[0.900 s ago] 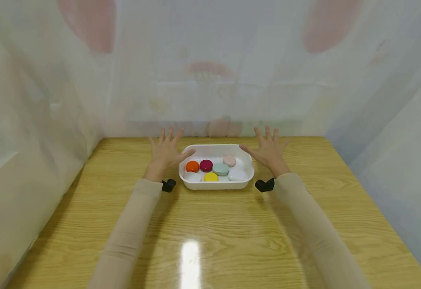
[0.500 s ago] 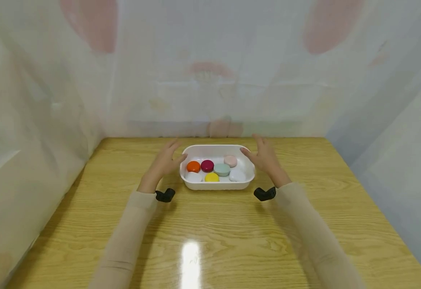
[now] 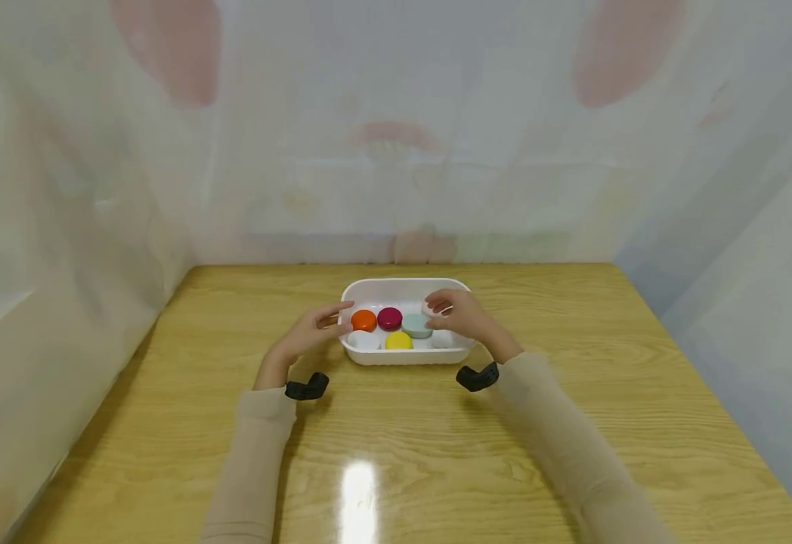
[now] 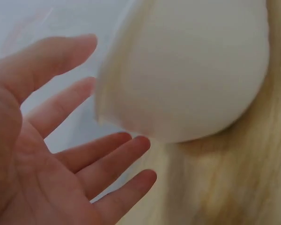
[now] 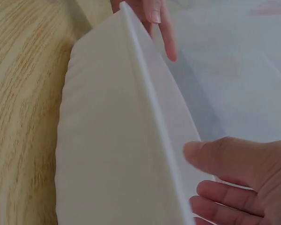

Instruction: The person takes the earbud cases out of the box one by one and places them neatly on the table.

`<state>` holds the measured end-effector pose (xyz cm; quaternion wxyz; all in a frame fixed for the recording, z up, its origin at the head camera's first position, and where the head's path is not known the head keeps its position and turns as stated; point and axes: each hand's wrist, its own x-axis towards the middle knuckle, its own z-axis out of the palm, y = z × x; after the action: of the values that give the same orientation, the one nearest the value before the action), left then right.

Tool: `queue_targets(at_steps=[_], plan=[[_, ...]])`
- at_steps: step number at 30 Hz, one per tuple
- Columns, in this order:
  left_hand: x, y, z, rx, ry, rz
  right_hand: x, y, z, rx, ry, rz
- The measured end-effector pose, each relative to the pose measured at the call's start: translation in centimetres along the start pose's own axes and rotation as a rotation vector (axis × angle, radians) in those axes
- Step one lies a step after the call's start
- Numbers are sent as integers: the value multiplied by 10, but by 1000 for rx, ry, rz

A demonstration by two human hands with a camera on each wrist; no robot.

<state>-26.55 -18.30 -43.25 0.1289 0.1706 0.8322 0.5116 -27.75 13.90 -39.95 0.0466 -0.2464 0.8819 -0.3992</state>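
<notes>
A white oval-cornered tray [image 3: 409,359] holds several glossy, rounded disc-like pieces: an orange one [image 3: 363,320], a dark magenta one [image 3: 389,319], a pale mint one [image 3: 416,326], a yellow one [image 3: 399,341] and white ones at both front corners. My left hand [image 3: 306,332] is at the tray's left end, fingertips by the rim; contact cannot be made out. Its fingers are spread in the left wrist view, beside the tray wall [image 4: 192,70]. Over the right part of the tray, my right hand [image 3: 465,317] bends its fingers loosely and partly hides a pale pink piece. Nothing shows between thumb and fingers [image 5: 220,197].
The tray stands near the back of a wood-grain table [image 3: 396,423]. Pale printed sheeting [image 3: 396,189] hangs behind the table and along both sides. A black wrist mount [image 3: 307,386] sits on the left wrist, another [image 3: 477,376] on the right.
Both hands have come down from raised, widely spread poses. The right hand has moved left over the tray with its fingers bending; the left has lowered beside the tray's left end.
</notes>
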Motion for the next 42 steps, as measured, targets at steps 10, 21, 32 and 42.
queue_targets(at_steps=[10,21,32,42], plan=[[-7,-11,7,-87,-19,-17,12,5,19,-91,-62,125],[-9,-16,9,-110,-26,-18,12,6,27,-128,-77,137],[-9,-12,9,-102,-12,-38,12,6,23,-106,-66,101],[-8,-11,10,-113,-12,-41,-1,1,15,92,-2,-23]])
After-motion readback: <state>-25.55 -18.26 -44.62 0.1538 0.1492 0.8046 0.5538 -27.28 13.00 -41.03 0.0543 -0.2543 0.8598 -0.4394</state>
